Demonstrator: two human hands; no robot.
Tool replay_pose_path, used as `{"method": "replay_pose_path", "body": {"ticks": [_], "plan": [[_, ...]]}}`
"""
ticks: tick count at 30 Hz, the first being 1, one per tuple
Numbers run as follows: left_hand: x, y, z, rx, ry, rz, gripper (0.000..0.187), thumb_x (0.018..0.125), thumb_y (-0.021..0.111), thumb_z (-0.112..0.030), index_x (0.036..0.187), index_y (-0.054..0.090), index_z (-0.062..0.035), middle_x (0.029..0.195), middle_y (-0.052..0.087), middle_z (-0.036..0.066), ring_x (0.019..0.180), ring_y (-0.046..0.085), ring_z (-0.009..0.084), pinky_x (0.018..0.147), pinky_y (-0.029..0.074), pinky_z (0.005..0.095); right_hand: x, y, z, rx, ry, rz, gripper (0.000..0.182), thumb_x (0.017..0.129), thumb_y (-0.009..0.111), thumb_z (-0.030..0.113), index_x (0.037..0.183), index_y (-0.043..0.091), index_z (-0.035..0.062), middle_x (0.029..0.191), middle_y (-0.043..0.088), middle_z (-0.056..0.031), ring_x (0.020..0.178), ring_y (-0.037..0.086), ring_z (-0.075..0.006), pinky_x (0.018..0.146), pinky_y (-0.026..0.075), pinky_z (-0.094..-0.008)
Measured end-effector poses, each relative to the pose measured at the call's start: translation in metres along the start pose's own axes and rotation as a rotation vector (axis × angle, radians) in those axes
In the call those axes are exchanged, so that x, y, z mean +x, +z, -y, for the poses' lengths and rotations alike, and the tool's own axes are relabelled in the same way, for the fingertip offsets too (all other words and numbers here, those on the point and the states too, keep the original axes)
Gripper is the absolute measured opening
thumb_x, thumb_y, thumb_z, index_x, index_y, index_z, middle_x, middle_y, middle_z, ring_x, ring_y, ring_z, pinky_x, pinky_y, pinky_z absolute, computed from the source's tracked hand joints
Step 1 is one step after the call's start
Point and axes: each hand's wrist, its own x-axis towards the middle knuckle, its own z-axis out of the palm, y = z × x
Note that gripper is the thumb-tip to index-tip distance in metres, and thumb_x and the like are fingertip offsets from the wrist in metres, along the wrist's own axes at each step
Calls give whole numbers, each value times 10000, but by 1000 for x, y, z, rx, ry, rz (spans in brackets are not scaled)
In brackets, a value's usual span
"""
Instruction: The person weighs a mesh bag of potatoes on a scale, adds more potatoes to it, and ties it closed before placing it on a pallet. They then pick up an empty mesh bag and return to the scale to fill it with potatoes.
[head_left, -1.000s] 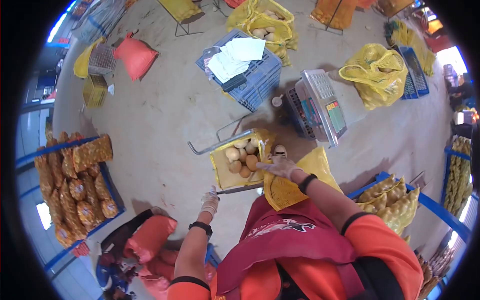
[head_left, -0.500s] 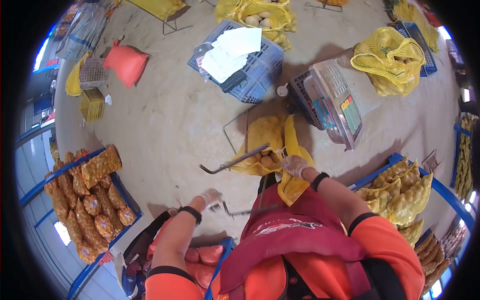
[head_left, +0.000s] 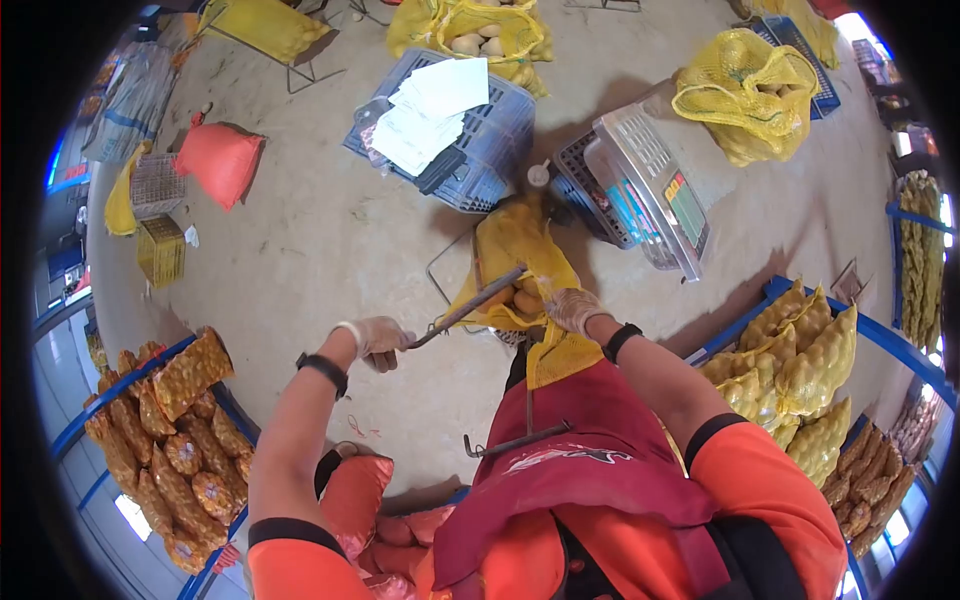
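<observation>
A yellow mesh bag [head_left: 515, 245] with round tan produce in its mouth hangs on a metal frame [head_left: 482, 298] in front of me. My right hand [head_left: 574, 309], in a pale glove, is closed on the bag's edge at the right of its mouth. The loose mesh hangs down below that hand against the maroon apron [head_left: 585, 440]. Also gloved, my left hand [head_left: 376, 340] is at the left end of the frame's upper bar, its fingers curled; whether it grips the bar is unclear.
Blue crates [head_left: 490, 130] with papers [head_left: 425, 110] stand ahead. Right of them is a scale [head_left: 665, 190], then an open yellow bag [head_left: 750, 95]. A red sack [head_left: 220, 162] lies left. Racks of filled bags [head_left: 180, 450] [head_left: 800, 360] flank me.
My left hand has moved up and forward, from near the lower bar to the upper bar's left end. My right hand has shifted slightly left and up with the mesh. The whole view has shifted.
</observation>
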Motion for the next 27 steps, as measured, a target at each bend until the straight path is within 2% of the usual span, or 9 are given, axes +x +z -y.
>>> {"method": "replay_pose_path", "body": {"ticks": [1, 4, 12, 16, 18, 19, 22, 24, 27], "plan": [[-3, -1, -18, 496, -1, 11, 416, 795, 557, -419, 933, 599, -29, 785, 649, 116, 636, 615, 190, 638, 496, 362, 0, 3, -1, -23, 3, 14, 367, 846, 462, 364, 981, 581, 44, 909, 604, -207, 896, 568, -358, 761, 444, -411], [2, 0, -49, 725, 55, 119, 416, 778, 574, -456, 913, 623, -65, 777, 654, 76, 630, 596, 165, 626, 477, 349, 7, 17, 0, 56, -46, -65, 370, 850, 451, 364, 975, 583, 42, 904, 606, -206, 894, 566, -361, 766, 441, -407], [17, 68, -25, 467, 14, -347, 290, 773, 593, -244, 962, 615, -25, 812, 632, 124, 718, 601, 234, 668, 472, 386, 7, 26, 7, 162, -42, 145, 398, 841, 459, 365, 993, 581, 18, 981, 598, -214, 947, 567, -342, 817, 438, -400], [54, 74, -1, -3, 24, -406, 271, 798, 533, -232, 946, 621, -22, 844, 628, 144, 709, 596, 234, 652, 468, 338, 17, 35, -6, -59, -348, 116, 399, 839, 452, 330, 1003, 557, -18, 971, 587, -246, 934, 560, -362, 815, 433, -396], [45, 76, -9, -662, 159, -966, 277, 777, 566, -171, 1009, 590, -21, 791, 613, 123, 678, 573, 245, 645, 466, 338, 15, 27, 2, 228, -130, 127, 393, 839, 451, 325, 1001, 556, -17, 968, 586, -246, 937, 555, -367, 810, 431, -395], [30, 69, -18, -1057, 156, -784, 386, 809, 576, -190, 1165, 483, -73, 805, 538, 2, 666, 470, 127, 548, 390, 276, 10, 24, 8, 505, 88, 137, 387, 839, 449, 319, 998, 554, -17, 966, 585, -246, 939, 551, -372, 805, 429, -394], [91, 74, 18, -1100, 365, -1130, 502, 843, 540, -257, 1285, 361, -101, 881, 527, -9, 731, 460, 133, 630, 394, 279, 42, 65, -40, 252, -60, 26, 381, 844, 443, 310, 983, 559, -25, 938, 588, -246, 925, 553, -382, 779, 432, -395], [72, 109, 2, -1277, 399, -1123, 560, 838, 546, -277, 1317, 314, -104, 1032, 515, 32, 875, 477, 165, 779, 394, 316, 28, 55, -55, -232, -437, -82, 386, 853, 447, 323, 943, 578, -29, 895, 589, -252, 885, 561, -391, 752, 437, -402], [118, 171, 43, -1204, 272, -745, 818, 759, 643, -357, 1363, 198, -33, 1280, 388, 140, 1164, 390, 209, 987, 309, 334, 2, 27, -49, 357, 124, 118, 373, 855, 459, 314, 938, 579, -29, 879, 588, -260, 860, 564, -394, 738, 441, -407]]}}
